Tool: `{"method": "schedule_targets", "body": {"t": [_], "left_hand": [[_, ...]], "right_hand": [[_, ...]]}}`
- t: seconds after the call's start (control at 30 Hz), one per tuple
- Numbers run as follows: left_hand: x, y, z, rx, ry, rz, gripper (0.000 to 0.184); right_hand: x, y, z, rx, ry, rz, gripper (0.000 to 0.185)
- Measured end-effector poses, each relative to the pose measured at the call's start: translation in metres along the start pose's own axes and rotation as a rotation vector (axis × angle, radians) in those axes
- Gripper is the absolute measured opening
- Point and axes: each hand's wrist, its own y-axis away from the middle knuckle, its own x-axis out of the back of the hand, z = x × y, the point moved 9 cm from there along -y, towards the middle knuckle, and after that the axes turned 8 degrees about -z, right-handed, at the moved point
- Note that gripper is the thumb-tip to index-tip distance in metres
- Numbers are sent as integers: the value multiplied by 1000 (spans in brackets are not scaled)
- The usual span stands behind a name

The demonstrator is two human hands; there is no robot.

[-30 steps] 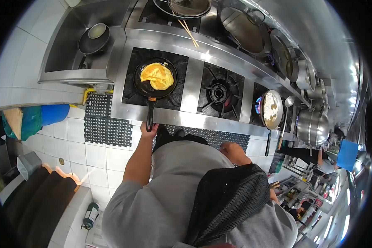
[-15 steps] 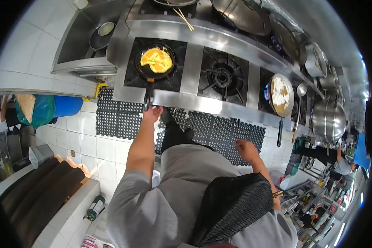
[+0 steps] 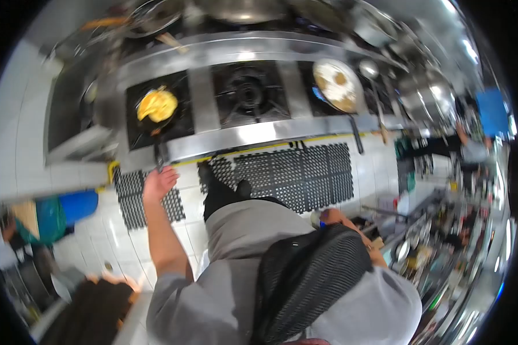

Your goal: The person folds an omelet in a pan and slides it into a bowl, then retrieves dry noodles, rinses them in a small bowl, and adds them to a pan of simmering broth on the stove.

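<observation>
A frying pan point(image 3: 146, 127) with a dark handle sits on the left burner, holding a folded yellow omelette point(image 3: 157, 104). Just below the handle's end is my left hand point(image 3: 160, 183), its fingers loosely apart; nearly the whole handle shows, and blur hides whether they touch. My right hand point(image 3: 330, 217) hangs low by my right side, away from the stove. It is blurred and partly behind a black mesh item point(image 3: 316, 276) at my chest, so its fingers are unclear. On the right burner a second pan point(image 3: 351, 107) holds a whitish and brown food point(image 3: 335, 83) over a blue flame.
Between the pans is a bare burner point(image 3: 248, 92). A ladle point(image 3: 369, 69) and a large steel pot point(image 3: 429, 95) stand at the right. More pans line the back shelf. Black rubber mats point(image 3: 293, 178) cover the floor. Another person point(image 3: 472, 146) is at far right.
My view has swung, so the stove sits further left and is blurred. My left hand remains by the handle's end. My right hand has drawn lower, partly behind the black mesh item.
</observation>
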Motion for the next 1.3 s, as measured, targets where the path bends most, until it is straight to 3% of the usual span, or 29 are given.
{"method": "schedule_targets", "body": {"t": [0.03,0.07,0.17,0.23,0.3,0.37,0.47,0.57,0.7,0.77,0.87,0.97,1.1,1.2,1.3], "left_hand": [[-35,9,18,-13,71,-154,51],[-64,4,29,13,40,-184,51],[-79,-3,58,-79,-71,-8,59],[-81,0,73,-273,-450,128,51],[-89,12,74,-378,-476,186,48],[-102,44,65,-341,-505,288,44],[-144,60,81,-275,-536,146,42],[-189,36,93,-254,-685,30,42],[-221,46,75,-123,-923,-141,41],[-250,40,48,-50,-1015,-266,40],[-305,32,-3,-92,-1329,-483,37],[-352,44,-79,67,-1407,-799,35],[-406,116,-192,419,-1411,-1211,36],[-416,173,-278,561,-1495,-1459,37],[-422,245,-362,703,-1562,-1713,34]], "right_hand": [[31,18,-28,39,-192,-111,33],[35,7,-45,121,-40,-65,36],[80,9,-81,-37,-210,50,33],[107,15,-112,-22,-348,132,35],[131,10,-141,-32,-559,250,38],[125,12,-170,-11,-657,280,38],[98,23,-201,-90,-792,229,36],[53,37,-244,18,-713,27,32],[35,75,-247,-132,-703,241,33],[-10,92,-244,-275,-855,248,36],[-19,151,-269,-406,-917,414,33],[-74,197,-293,-573,-1013,441,35],[-117,261,-344,-676,-1159,493,37],[-166,291,-385,-843,-1370,624,37],[-202,299,-416,-874,-1452,722,35]]}}
